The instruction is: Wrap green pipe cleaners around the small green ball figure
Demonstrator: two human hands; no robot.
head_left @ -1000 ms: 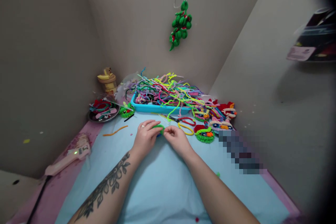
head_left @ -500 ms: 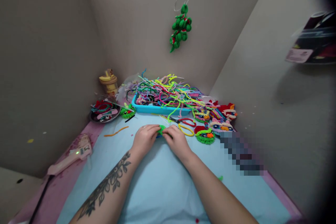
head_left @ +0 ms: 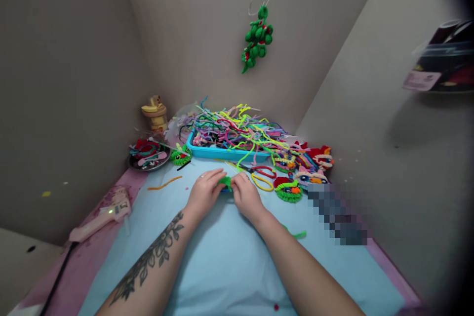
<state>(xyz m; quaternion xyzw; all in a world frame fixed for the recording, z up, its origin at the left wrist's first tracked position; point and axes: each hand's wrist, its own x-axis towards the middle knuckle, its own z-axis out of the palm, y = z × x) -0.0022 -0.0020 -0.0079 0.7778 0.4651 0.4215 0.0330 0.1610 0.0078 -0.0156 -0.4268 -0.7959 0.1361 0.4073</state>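
Both hands meet over the middle of the desk, on the pale blue cloth (head_left: 222, 266) that covers it. The left hand (head_left: 203, 192) and the right hand (head_left: 246, 196) each pinch one side of a small fuzzy green pipe-cleaner piece (head_left: 225, 182), fingers closed tight on it, so each grip is nearly shut with only the green piece between the fingertips. The piece sits just above the cloth, between the two hands, towards the far half of the desk.

The piece is small and springy, and I judge it could slip out of either pinch if the fingers twist it too hard; a wire end could also prick a fingertip. A loose green pipe-cleaner tail (head_left: 296, 234) lies beside the right forearm, and a sweep of that arm could drag it off the near right edge. Red-and-yellow-handled scissors (head_left: 261, 176) lie just beyond the right hand, close enough to be knocked. At the far edge, the bright blue plastic tray (head_left: 222, 153) is heaped with tangled coloured pipe cleaners (head_left: 237, 126) that hang over its rim and could snag a reaching hand. A pink hot-glue gun (head_left: 103, 215) rests at the left edge with a green light showing; its tip could burn a stray left elbow.
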